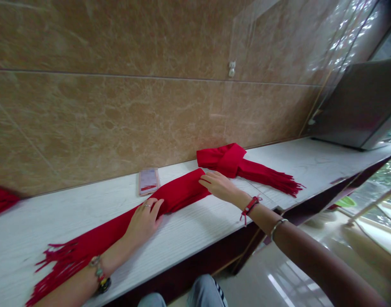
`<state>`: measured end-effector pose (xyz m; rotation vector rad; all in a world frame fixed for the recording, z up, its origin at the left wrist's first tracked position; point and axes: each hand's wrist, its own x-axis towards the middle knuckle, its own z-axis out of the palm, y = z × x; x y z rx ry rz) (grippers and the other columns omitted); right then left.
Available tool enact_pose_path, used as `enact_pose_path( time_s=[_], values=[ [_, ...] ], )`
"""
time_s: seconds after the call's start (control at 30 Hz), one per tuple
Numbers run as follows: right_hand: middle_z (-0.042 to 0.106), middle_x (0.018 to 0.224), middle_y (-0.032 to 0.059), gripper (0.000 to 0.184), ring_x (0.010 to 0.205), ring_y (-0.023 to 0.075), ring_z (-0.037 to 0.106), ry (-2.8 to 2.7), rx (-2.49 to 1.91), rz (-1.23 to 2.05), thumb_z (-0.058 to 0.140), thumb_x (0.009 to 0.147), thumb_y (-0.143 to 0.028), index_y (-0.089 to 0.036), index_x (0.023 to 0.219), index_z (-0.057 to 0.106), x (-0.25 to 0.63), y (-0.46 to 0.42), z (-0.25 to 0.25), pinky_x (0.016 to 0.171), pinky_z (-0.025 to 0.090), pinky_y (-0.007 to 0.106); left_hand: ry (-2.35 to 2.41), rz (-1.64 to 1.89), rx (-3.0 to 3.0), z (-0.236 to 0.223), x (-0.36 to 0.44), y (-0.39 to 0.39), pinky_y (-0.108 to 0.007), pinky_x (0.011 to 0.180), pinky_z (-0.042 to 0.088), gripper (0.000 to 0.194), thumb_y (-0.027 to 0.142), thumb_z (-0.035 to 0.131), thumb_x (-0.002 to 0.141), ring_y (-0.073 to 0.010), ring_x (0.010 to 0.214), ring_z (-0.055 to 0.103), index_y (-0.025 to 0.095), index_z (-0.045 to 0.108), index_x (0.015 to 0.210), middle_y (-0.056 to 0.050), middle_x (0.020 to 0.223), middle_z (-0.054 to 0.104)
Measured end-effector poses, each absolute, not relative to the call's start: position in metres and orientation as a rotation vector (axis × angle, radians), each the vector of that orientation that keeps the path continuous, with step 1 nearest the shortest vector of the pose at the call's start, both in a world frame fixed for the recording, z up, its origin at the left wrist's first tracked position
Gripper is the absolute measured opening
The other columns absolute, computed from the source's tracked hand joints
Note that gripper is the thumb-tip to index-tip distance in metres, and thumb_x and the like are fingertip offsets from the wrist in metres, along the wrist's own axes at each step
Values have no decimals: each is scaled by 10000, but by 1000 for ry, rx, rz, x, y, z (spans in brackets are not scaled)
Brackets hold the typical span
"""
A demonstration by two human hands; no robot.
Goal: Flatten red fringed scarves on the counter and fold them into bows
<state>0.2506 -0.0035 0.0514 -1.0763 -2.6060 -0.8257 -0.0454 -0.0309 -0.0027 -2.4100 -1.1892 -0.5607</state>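
Note:
A long red scarf [185, 187] lies lengthwise on the white counter, folded over at its right part, with loose fringe at its left end. My left hand [144, 219] rests on the middle of this scarf, fingers apart and laid over the cloth. At the folded right end, my right hand [219, 185] has its fingers closed on the scarf's edge; its thumb is hidden. Just beyond my right hand lies a second red scarf [227, 160], looped over itself, its fringe pointing right.
A phone [148, 181] lies by the wall behind the scarf. Red cloth [2, 200] shows at the far left. A dark boxy appliance [355, 102] stands at the counter's right end. The white counter [195, 230] runs along a brown marbled wall [134, 115].

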Motion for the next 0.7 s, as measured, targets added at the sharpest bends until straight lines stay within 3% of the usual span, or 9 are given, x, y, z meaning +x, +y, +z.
enact_pose_path(
  time_s=[0.17,0.4,0.57,0.7],
  values=[
    [565,784,61,174,758,171,470,-2635,-940,-913,397,872,-115,-134,864,570,231,-5,55,662,341,293,-1085,-430,-2350,9,-55,-29,-333,733,471,292,31,439,762,-211,855,567,145,568,998,-91,915,590],
    [551,732,48,206,695,155,466,-2520,-1018,-952,405,871,-120,-147,749,568,237,5,45,620,334,274,-1018,-477,-2276,30,-59,-26,-318,738,463,206,4,425,780,-199,814,539,130,585,814,-83,803,560],
    [538,691,37,213,654,149,464,-2511,-1109,-937,415,862,-117,-152,709,559,236,6,30,580,320,275,-1093,-501,-2381,9,-48,-32,-336,766,455,207,73,452,799,-200,889,538,147,560,959,-96,947,558],
    [565,784,50,153,723,155,481,-2556,-1062,-833,429,851,-118,-151,816,575,227,2,37,633,344,276,-1044,-530,-2388,3,-44,-30,-338,777,451,264,72,457,798,-199,884,553,137,546,1038,-106,964,582]
  ],
)
